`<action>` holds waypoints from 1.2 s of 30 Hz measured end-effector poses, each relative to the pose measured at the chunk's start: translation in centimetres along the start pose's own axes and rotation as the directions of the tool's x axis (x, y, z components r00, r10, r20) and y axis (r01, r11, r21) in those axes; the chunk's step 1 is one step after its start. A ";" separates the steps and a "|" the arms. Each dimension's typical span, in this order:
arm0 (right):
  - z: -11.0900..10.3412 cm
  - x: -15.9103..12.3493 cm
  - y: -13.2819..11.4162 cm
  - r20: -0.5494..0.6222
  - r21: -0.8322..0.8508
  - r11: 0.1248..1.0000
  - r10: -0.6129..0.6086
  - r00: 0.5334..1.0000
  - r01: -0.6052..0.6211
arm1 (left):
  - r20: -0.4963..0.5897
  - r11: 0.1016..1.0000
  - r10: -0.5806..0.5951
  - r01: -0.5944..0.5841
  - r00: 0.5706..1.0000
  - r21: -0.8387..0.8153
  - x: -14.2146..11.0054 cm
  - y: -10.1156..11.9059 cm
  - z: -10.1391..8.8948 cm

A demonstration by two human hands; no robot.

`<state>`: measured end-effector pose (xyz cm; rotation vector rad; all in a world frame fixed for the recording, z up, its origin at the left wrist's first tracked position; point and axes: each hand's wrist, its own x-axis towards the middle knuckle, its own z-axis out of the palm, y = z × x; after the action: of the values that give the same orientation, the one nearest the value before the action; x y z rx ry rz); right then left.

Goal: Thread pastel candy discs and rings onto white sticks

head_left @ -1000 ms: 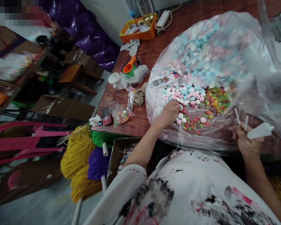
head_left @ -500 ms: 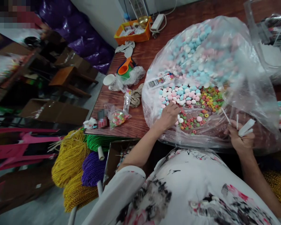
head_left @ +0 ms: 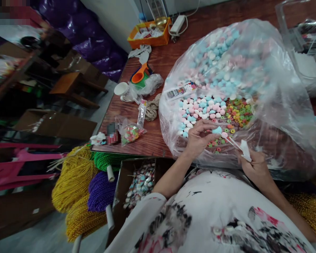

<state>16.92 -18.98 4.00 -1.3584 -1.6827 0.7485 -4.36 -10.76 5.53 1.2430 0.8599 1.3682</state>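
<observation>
Bag (head_left: 279, 140) on the table (head_left: 197, 35) over there, candies (head_left: 213, 107) in it, cup (head_left: 121, 89) and scoop (head_left: 138, 76) to its left, tray (head_left: 149, 41) farther back, power strip (head_left: 177, 24) just right of that, carton (head_left: 119, 191) below the table's front edge, cord hanks (head_left: 73, 179) left of it.

Brown wood bench (head_left: 155, 140): big clear bag (head_left: 292, 116) right; orange tray (head_left: 148, 42), white power strip (head_left: 177, 24) far; cup (head_left: 122, 88) left; filled packet (head_left: 133, 133) near left.
</observation>
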 end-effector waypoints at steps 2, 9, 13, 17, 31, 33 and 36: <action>-0.2 0.2 0.4 0.005 -0.015 1.000 -0.003 1.000 0.003 | -0.002 1.000 0.003 -0.004 1.000 -0.013 -0.1 -0.1 0.1; -0.3 -0.2 0.7 0.023 -0.079 0.994 -0.070 0.997 0.071 | -0.116 0.996 0.025 -0.035 0.993 -0.083 0.0 -1.0 0.5; -0.1 -0.5 1.0 -0.008 -0.077 0.993 -0.090 0.996 0.089 | -0.117 0.996 0.081 -0.084 0.990 -0.019 0.1 -1.1 0.6; 0.1 -1.0 1.3 -0.029 -0.036 0.997 -0.071 0.997 0.070 | -0.153 0.997 0.059 -0.065 0.986 -0.034 -0.1 -1.4 0.3; 0.1 -1.5 1.7 0.017 -0.034 0.997 -0.064 0.998 0.065 | 0.005 0.903 0.333 -0.321 0.943 0.286 -1.0 -1.4 0.3; 0.1 -1.5 1.5 0.010 -0.010 0.999 -0.033 0.999 0.033 | 0.092 0.839 0.391 -0.395 0.916 0.374 -1.2 -1.3 0.1; 0.6 -1.8 1.2 -0.014 0.077 0.996 0.054 0.998 -0.053 | 0.158 0.782 0.421 -0.446 0.893 0.436 -1.4 -1.2 0.0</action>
<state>17.07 -20.36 2.24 -1.3569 -1.5945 0.8225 -4.17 -11.93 4.04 1.9391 0.9311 1.5277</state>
